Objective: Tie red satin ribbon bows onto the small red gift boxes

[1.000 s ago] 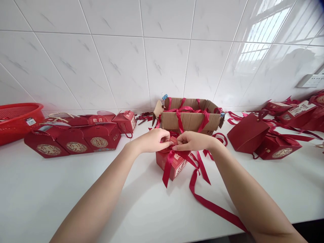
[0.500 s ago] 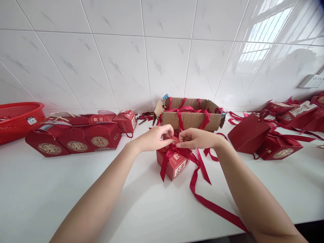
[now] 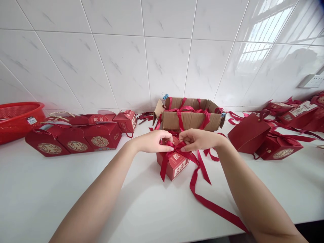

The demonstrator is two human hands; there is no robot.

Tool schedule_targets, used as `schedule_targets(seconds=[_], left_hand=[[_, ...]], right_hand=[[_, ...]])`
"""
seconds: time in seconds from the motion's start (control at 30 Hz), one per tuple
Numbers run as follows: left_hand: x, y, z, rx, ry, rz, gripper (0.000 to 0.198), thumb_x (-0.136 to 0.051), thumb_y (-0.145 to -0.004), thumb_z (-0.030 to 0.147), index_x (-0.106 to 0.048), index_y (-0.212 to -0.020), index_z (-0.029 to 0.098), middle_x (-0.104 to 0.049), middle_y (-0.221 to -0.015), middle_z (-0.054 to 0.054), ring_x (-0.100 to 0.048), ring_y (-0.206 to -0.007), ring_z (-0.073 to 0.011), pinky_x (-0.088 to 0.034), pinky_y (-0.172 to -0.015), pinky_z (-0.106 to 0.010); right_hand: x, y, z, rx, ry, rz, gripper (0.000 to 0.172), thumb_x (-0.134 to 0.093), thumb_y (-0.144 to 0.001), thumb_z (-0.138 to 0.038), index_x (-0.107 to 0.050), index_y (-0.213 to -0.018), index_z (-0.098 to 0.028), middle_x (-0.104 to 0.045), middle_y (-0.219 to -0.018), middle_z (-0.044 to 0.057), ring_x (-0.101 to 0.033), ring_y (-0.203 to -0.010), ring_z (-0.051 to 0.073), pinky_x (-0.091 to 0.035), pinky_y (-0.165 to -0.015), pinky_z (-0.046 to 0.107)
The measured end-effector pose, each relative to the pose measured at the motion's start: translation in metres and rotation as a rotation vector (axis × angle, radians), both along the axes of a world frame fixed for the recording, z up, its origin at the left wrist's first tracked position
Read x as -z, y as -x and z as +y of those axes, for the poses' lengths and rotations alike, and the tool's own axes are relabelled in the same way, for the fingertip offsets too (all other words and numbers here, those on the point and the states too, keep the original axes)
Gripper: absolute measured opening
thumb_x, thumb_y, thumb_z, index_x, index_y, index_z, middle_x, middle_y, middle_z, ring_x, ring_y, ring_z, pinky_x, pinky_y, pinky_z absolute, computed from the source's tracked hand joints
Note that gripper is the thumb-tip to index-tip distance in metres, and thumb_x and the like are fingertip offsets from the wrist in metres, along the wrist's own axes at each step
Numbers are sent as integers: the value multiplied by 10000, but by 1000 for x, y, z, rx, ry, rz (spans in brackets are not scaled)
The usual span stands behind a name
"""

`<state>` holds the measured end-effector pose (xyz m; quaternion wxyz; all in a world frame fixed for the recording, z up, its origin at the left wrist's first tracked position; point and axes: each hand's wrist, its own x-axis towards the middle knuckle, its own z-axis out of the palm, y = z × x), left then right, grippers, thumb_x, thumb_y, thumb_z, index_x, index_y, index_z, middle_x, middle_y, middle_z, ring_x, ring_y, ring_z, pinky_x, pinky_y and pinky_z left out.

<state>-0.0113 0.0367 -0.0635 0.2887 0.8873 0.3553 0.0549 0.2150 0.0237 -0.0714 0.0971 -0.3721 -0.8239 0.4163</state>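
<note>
A small red gift box (image 3: 173, 167) with gold and white lettering stands on the white table in front of me. Across its top runs a dark red satin ribbon (image 3: 165, 166), gathered into a bow at the middle. My left hand (image 3: 156, 141) pinches the bow's left side between thumb and fingers. On the other side, my right hand (image 3: 194, 139) grips the right loop, its thumb close to the knot. One tail hangs down the box front; others trail right, the longest reaching the table's front edge. My hands partly cover the box's top.
Behind the box sits a cardboard carton (image 3: 191, 120) draped with ribbons. A row of red boxes (image 3: 76, 140) and a red plastic basket (image 3: 21, 119) stand at left. More red boxes (image 3: 280, 145) lie at right. A tiled wall (image 3: 167, 60) closes the back.
Both hands have come down slightly toward the knot. The bow's loops now show spread between my fingers, where the hands were higher over the box top before.
</note>
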Motion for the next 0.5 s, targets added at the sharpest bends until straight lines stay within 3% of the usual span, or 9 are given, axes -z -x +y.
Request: schedule_targets(seconds=[0.2, 0.5], left_hand=[[4, 0, 4, -17, 74, -105, 397, -524, -802, 568, -510, -698, 184, -512, -789, 10, -464, -708, -128, -368, -625, -256], [10, 1, 10, -35, 89, -106, 395, -524, -807, 558, -561, -689, 183, -557, -722, 5, -467, -649, -121, -369, -577, -243]], right_hand=[[-2, 2, -2, -14, 54, 24, 306, -617, -805, -389, -406, -702, -192, -300, -576, -77, -280, -499, 63, -236, -440, 203], [2, 2, 3, -5, -3, 23, 445, -484, -871, -521, -326, -623, -187, -287, -564, -63, -283, -486, 65, -259, -454, 223]])
